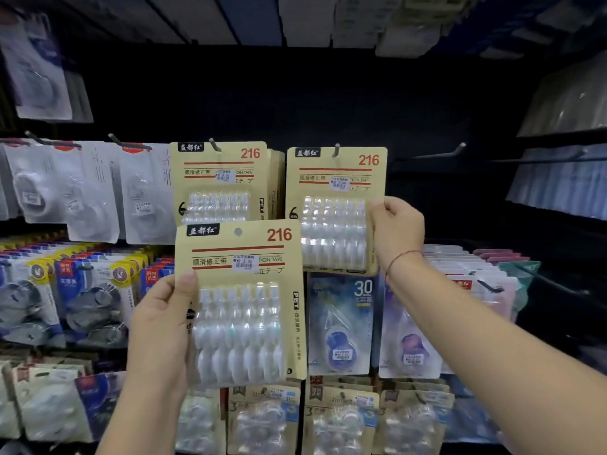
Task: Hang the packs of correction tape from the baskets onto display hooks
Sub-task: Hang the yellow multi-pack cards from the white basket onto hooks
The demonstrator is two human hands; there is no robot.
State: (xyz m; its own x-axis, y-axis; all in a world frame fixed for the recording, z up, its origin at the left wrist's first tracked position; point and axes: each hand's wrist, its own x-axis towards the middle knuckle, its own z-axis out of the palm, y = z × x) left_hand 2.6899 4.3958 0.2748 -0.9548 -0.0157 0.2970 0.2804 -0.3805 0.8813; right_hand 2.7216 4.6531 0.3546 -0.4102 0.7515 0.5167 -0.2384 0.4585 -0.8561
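At centre frame the left hand (pixel 161 326) is gripping a free tan pack (pixel 241 300); the right hand (pixel 395 229) is pinching the edge of another pack (pixel 335 208) hanging on a hook (pixel 335 150).

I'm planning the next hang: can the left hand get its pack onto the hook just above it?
Probably yes. The left hand grips the pack directly below the hook, whose tip juts out free in front of the hung packs; nothing lies between.
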